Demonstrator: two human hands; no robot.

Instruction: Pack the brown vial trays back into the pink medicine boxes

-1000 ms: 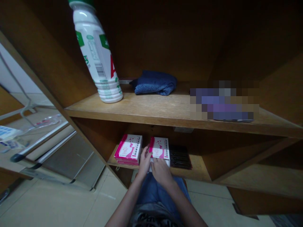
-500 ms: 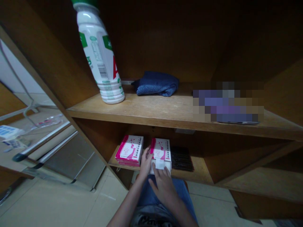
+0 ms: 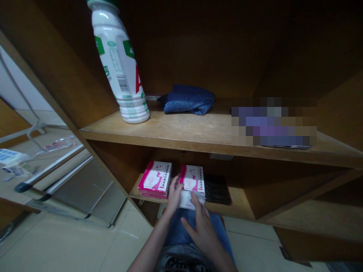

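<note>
On the lower wooden shelf, my left hand (image 3: 174,195) grips the left edge of a pink-and-white carton (image 3: 192,178). A white packet (image 3: 187,200) sticks out from the carton's near end. My right hand (image 3: 202,230) hangs just below it, fingers spread, with the fingertips at the packet's right corner. To the left stands a matching pink-and-white carton (image 3: 155,179), close to my left hand. Its printed text is too small to read.
A dark ridged item (image 3: 217,189) lies right of the cartons. Above, the upper shelf (image 3: 184,134) holds a leaning white bottle (image 3: 119,64), a folded blue towel (image 3: 187,100) and a pixelated object (image 3: 273,126). Metal rails (image 3: 53,173) and a tiled floor (image 3: 56,241) lie left.
My right hand has drawn back down and right from the carton, its fingers spreading. The white packet now shows as a longer piece below the carton. My left hand stays on the carton.
</note>
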